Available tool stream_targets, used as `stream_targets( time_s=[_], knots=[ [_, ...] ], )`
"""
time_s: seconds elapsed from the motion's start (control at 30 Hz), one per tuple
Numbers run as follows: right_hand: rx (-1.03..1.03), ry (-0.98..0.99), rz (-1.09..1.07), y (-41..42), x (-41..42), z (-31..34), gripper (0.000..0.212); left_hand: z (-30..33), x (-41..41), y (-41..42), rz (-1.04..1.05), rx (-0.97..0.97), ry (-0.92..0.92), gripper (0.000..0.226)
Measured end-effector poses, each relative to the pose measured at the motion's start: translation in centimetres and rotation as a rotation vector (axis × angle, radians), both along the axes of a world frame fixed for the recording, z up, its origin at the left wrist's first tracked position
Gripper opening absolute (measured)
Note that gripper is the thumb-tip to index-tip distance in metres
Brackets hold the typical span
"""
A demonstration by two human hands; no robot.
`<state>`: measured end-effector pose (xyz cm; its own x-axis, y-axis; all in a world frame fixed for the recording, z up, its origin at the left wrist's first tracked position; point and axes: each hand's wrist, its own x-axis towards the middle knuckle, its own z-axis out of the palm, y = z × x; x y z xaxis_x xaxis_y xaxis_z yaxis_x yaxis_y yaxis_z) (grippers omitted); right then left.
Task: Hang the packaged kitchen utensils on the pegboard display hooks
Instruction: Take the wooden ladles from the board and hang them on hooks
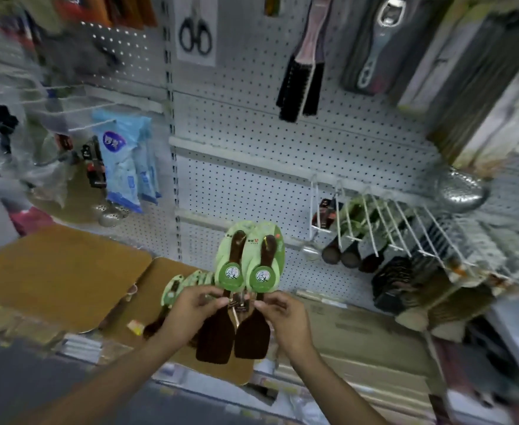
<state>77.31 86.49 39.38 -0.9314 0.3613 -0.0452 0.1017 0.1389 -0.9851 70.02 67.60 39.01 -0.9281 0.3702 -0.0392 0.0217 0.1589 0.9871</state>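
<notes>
While both hands met in front of the pegboard, the scene stood as follows.

Left hand: the left hand curled its fingers round the neck of the left wooden spatula, pinching it just below the green card.

Right hand: the right hand pinched the neck of the right wooden spatula between thumb and fingertips, just below its card.

Held utensils: the two spatulas were side by side and upright, dark blades down, handles up, each backed by a pale green card with a round green label; their cards touched or overlapped at the middle.

Position of the held pair: they were near the middle of the view, in front of the lower part of the white pegboard and apart from any hook.

Spare stock: more green-carded utensils lay fanned on a brown board, just left of the left hand.

Hooks: a row of white wire hooks stuck out to the right, with dark-handled tools hanging beneath them.

Far display: packaged scissors, a brush and a bottle opener hung higher on the board.

Left side: blue packets hung on a hook; the far left was blurred.
</notes>
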Motion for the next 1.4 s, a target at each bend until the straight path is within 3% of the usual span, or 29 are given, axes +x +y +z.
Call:
stream_targets(
  time_s=[0.23, 0.3, 0.7, 0.87, 0.93, 1.07, 1.2, 1.4],
  knots=[
    [0.002, 0.002, -0.135, 7.3, 4.9, 0.0, 0.018, 0.1, 2.4, 7.2, -0.139, -0.065, 0.028, 0.011],
    [0.000, -0.001, -0.168, 9.6, 6.0, -0.5, 0.013, -0.4, 2.7, 9.5, -0.176, -0.064, 0.032, 0.021],
    [-0.030, -0.092, -0.233, 25.2, 10.1, -3.0, 0.016, -2.1, 5.0, 24.6, -0.231, -0.112, -0.023, 0.008],
    [0.002, -0.099, -0.249, 30.5, 11.5, -3.9, 0.015, -2.6, 7.1, 29.4, -0.221, -0.083, -0.131, 0.026],
    [0.013, -0.114, -0.239, 32.1, 11.8, -4.3, 0.012, -2.8, 7.7, 30.7, -0.219, -0.085, -0.145, 0.020],
    [0.000, -0.122, -0.231, 34.2, 12.3, -5.1, 0.008, -3.5, 8.5, 32.7, -0.188, -0.091, -0.176, 0.033],
    [-0.017, -0.130, -0.221, 35.4, 12.5, -6.1, 0.006, -4.3, 9.1, 33.7, -0.133, -0.089, -0.208, 0.020],
    [-0.094, -0.108, -0.267, 36.2, 12.3, -6.9, 0.018, -5.0, 8.7, 33.6, -0.166, -0.088, -0.226, 0.021]
  ],
)
